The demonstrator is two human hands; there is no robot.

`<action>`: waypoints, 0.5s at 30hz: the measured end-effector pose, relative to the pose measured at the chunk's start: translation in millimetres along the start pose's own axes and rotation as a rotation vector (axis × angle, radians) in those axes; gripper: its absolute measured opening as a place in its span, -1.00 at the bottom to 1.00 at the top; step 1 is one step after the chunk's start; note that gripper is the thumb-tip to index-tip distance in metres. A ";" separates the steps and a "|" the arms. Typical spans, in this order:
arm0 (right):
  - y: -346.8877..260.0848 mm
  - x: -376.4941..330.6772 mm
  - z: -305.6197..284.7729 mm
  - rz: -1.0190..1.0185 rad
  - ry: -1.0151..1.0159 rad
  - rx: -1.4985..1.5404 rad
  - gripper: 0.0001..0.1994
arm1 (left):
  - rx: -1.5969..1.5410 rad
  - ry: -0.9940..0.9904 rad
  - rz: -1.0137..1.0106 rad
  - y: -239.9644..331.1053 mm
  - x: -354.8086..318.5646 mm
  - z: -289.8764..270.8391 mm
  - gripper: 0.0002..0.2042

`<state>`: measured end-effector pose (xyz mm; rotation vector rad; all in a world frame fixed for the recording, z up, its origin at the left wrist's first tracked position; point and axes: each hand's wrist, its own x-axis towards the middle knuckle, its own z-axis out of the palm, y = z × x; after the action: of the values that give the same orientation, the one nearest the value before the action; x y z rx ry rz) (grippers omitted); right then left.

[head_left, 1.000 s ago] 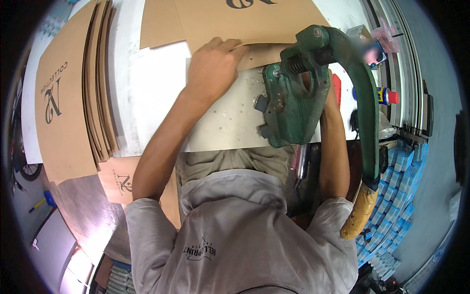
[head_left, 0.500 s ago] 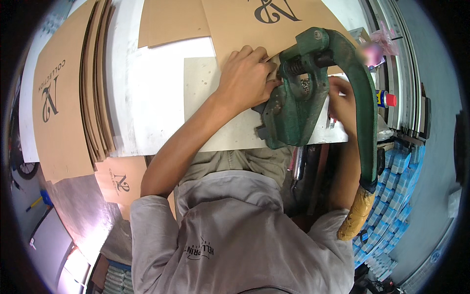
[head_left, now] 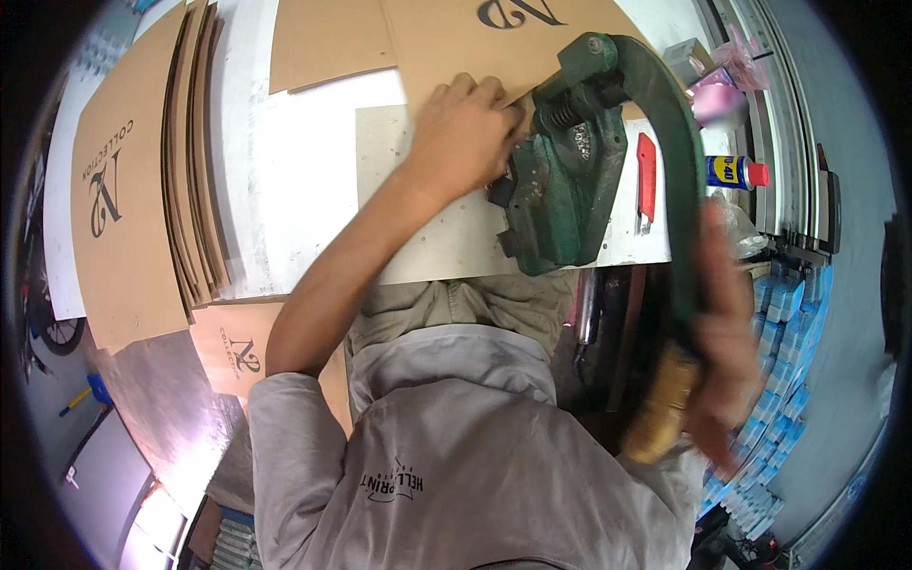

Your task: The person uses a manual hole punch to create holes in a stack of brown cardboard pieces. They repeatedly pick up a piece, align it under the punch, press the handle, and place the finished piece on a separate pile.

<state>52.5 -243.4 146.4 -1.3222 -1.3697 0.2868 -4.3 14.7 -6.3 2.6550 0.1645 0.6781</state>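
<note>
A green hand press point(head_left: 570, 180) with a long curved lever stands at the table's front edge. My left hand point(head_left: 465, 133) is closed, its bent fingers holding the corner of a brown printed cardboard sheet point(head_left: 446, 43) against the press's left side. The fingertips and the sheet's corner are partly hidden by the press. My right hand point(head_left: 727, 332), smeared by motion, is beside the lower part of the lever, near its yellow-brown grip point(head_left: 660, 408). Whether its fingers close on the lever does not show. A red utility knife point(head_left: 647, 180) lies right of the press.
Several large brown cardboard sheets point(head_left: 128, 190) stand stacked at the left. Another brown sheet point(head_left: 332, 43) lies at the back. A blue-and-yellow spray can point(head_left: 731, 172) with a red cap, a small box point(head_left: 688, 62) and pink plastic point(head_left: 717, 100) sit at the right. Blue-wrapped bundles point(head_left: 769, 351) are piled below.
My right hand has moved from behind the press, near the knife, down and right to the lever. The knife now shows fully. My left hand stays at the sheet's corner.
</note>
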 end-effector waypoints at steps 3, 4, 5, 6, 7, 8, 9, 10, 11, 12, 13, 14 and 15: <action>3.6 8.1 -32.5 0.220 0.200 -0.220 -0.40 | 0.084 0.110 0.029 -37.8 7.1 -5.3 -0.77; 22.7 11.5 -50.1 0.423 0.178 -0.416 -0.50 | -0.015 0.262 -0.034 -47.4 4.5 -7.8 -0.80; 47.4 -0.1 -59.5 0.548 0.160 -0.502 -0.61 | -0.147 0.406 -0.070 -51.7 9.3 -3.3 -0.83; 90.4 -20.6 -63.2 0.621 0.116 -0.553 -0.71 | -0.246 0.556 -0.117 -56.1 11.0 -4.4 -0.85; 133.0 -51.4 -63.9 0.626 0.144 -0.600 -0.76 | -0.383 0.676 -0.211 -50.2 18.5 -6.1 -0.87; 184.8 -79.1 -60.0 0.611 0.161 -0.619 -0.81 | -0.490 0.795 -0.315 -38.9 17.4 -15.2 -0.87; 201.4 -103.1 -71.1 0.505 0.129 -0.757 -0.82 | -0.652 0.898 -0.431 -25.5 23.1 -18.4 -0.87; 189.8 -82.3 -50.4 0.576 0.167 -0.746 -0.81 | -0.695 0.979 -0.487 -20.2 20.6 -25.0 -0.83; 174.3 -61.7 -27.9 0.651 0.205 -0.735 -0.81 | -0.728 1.006 -0.492 -17.3 16.7 -23.8 -0.84; 180.6 -67.4 -28.8 0.543 0.216 -0.747 -0.87 | -0.781 1.021 -0.490 -12.4 15.7 -20.1 -0.85; 180.5 -67.0 -26.5 0.536 0.197 -0.796 -0.88 | -0.829 1.034 -0.485 -12.3 13.0 -16.8 -0.86; 178.5 -61.4 -24.6 0.522 0.172 -0.843 -0.90 | -0.627 1.017 -0.435 -21.8 10.7 -6.7 -0.87; 178.3 -58.0 -22.5 0.507 0.147 -0.890 -0.92 | -0.759 0.977 -0.503 -23.3 3.5 5.5 -0.86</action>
<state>146.4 -241.2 -17.5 -2.3823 -1.0320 -0.1167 0.9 34.9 -18.6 1.3247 0.6505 1.4262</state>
